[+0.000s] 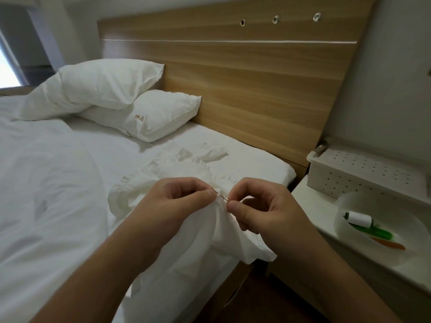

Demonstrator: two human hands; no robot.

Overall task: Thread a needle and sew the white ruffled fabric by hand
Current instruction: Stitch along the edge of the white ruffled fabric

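**A:** Where is the needle, and which way does it point?

**B:** The needle (221, 196) is a thin sliver between the two hands. Its long axis runs on a slant, upper left to lower right. Which end is the tip is too small to tell.

**A:** How do the hands hold it?

**B:** The left hand (173, 206) curls its fingers inward, thumb and forefinger pinched together at the needle's upper left end, over a fold of the white ruffled fabric (186, 231). The right hand (261, 208) pinches the lower right end between thumb and forefinger, other fingers curled loosely. The hands sit close, nearly touching.

**A:** And the fabric?

**B:** It is bunched under both hands, draping down over the near edge of the bed (245, 164), with its ruffled edge spread on the sheet behind the hands.

**A:** What about the room?

**B:** A white-sheeted bed with two stacked pillows (130, 99) against a wooden headboard (256, 89). To the right, a white bedside table (312, 206) carries a perforated white box (363, 173) and a white bowl (345, 220) holding a spool of white thread (359, 219) and green and orange items.
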